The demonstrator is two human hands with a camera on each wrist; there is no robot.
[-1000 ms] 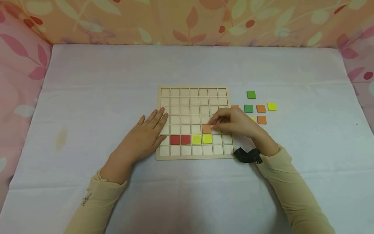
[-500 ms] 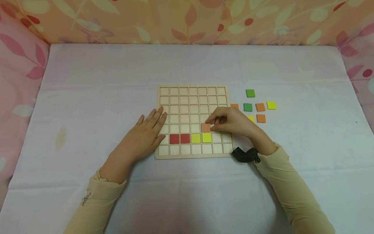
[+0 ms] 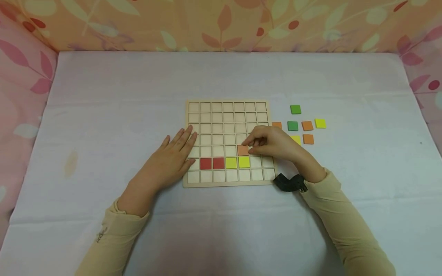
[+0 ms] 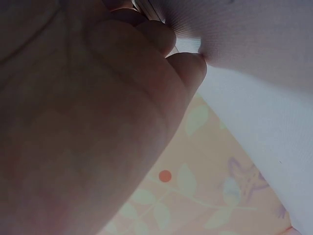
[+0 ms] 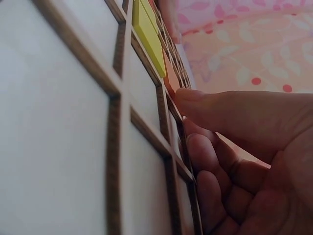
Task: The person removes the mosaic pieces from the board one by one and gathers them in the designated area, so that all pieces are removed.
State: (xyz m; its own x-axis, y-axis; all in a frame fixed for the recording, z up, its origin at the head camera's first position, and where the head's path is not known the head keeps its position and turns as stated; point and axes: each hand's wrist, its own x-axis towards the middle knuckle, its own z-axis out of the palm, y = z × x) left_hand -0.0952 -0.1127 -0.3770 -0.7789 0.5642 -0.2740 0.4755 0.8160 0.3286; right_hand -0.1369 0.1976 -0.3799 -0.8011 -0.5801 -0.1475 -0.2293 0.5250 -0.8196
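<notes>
A square wooden grid board [image 3: 232,182] lies on the white-covered table. My left hand [image 3: 167,163] is spread flat over the board's left edge, fingers straight. With curled thumb and index finger, my right hand [image 3: 272,143] pinches an orange square tile [image 3: 243,150] at its right side and upper corner, in a cell right of the middle. In the right wrist view the thumb [image 5: 195,103] touches that tile's edge. Just below it in the head view sits a yellow tile [image 3: 244,162], with another yellow tile [image 3: 231,163] and two red tiles [image 3: 212,163] to its left.
Right of the board lie loose tiles: green ones [image 3: 292,126], orange ones [image 3: 308,139] and yellow ones [image 3: 320,123]. One yellow tile [image 3: 295,140] is partly behind the right hand. A black strap [image 3: 290,183] hangs at the right wrist. Patterned cloth [image 3: 221,27] walls the table's far side.
The right hand's fingers have shifted slightly left along the orange tile, the index finger reaching its upper corner. The left hand stays on the board. The head view has shifted slightly.
</notes>
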